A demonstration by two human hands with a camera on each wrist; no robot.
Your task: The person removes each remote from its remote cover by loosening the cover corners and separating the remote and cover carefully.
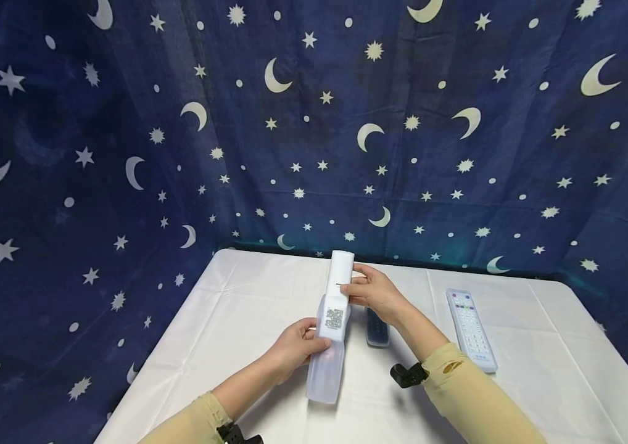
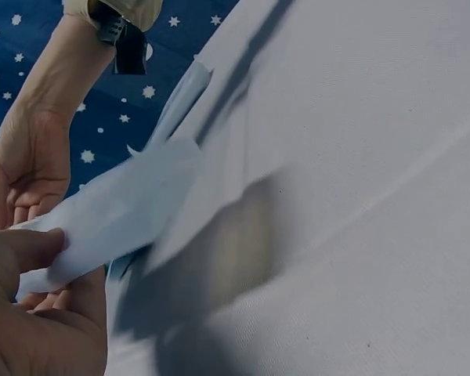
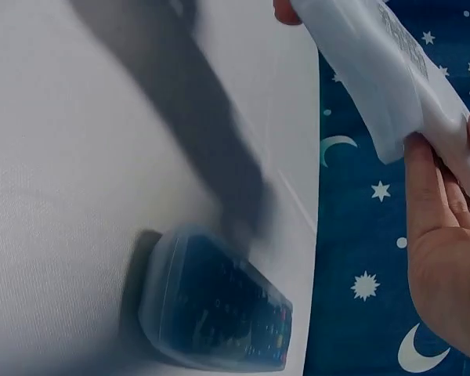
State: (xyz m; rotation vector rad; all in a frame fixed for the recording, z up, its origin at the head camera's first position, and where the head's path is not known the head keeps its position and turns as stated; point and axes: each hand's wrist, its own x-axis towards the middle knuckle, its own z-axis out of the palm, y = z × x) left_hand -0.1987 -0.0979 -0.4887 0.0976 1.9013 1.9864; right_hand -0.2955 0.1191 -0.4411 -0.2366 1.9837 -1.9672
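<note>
Above the table, a white remote control (image 1: 340, 266) stands partly inside a translucent silicone cover (image 1: 325, 376), its back with a printed label toward the head camera. My left hand (image 1: 295, 346) pinches the cover around its middle, thumb on top. The bare far part of the remote is held by my right hand (image 1: 376, 295), with thumb and fingers on its right side. In the left wrist view the cover (image 2: 133, 204) reaches out past my left thumb. The right wrist view has the cover's mouth (image 3: 392, 145) around the remote, next to my right fingers.
A dark remote in a clear cover (image 1: 377, 328) lies on the table just beyond the held one, partly behind my right hand. Farther right rests a white remote in a clear cover (image 1: 471, 330), buttons up. A star-patterned curtain (image 1: 336, 123) hangs behind the white table (image 1: 258, 290).
</note>
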